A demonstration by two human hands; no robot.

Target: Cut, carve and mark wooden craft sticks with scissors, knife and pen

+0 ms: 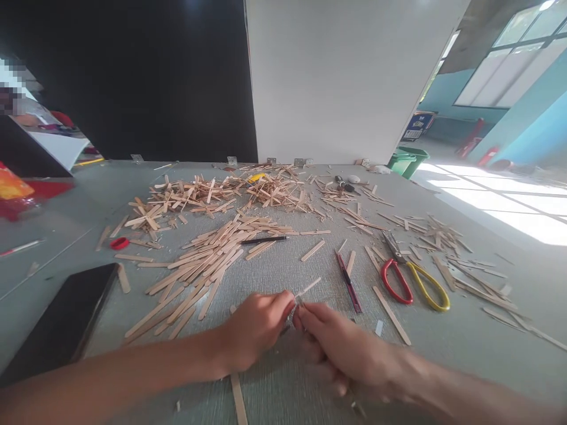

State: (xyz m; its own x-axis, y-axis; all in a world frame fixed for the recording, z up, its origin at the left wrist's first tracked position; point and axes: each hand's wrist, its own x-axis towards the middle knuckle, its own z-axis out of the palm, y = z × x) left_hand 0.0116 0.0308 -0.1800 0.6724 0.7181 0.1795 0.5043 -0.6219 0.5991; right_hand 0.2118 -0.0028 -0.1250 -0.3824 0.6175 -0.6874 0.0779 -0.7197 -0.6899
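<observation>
My left hand (pixel 261 324) is closed in a pinch on a thin pale wooden strip (pixel 310 287), which sticks out up and to the right from the fingertips. Right beside it, my right hand (pixel 336 342) is closed too, its thumb and finger meeting the near end of the strip. What lies inside the right fist is hidden; a small dark piece (pixel 357 407) shows below it. Under my left wrist a craft stick (pixel 238 395) lies on the table. A pink utility knife (pixel 348 282) rests just beyond my right hand.
Scissors (pixel 401 271) with red and yellow handles lie at right. Craft sticks (pixel 208 260) spread across the middle, with heaps of broken pieces (pixel 190 195) behind. A black pen (pixel 264 239), red ring (pixel 119 242) and dark phone-like slab (pixel 62 319) are left of centre. Upright panels (pixel 328 82) stand behind.
</observation>
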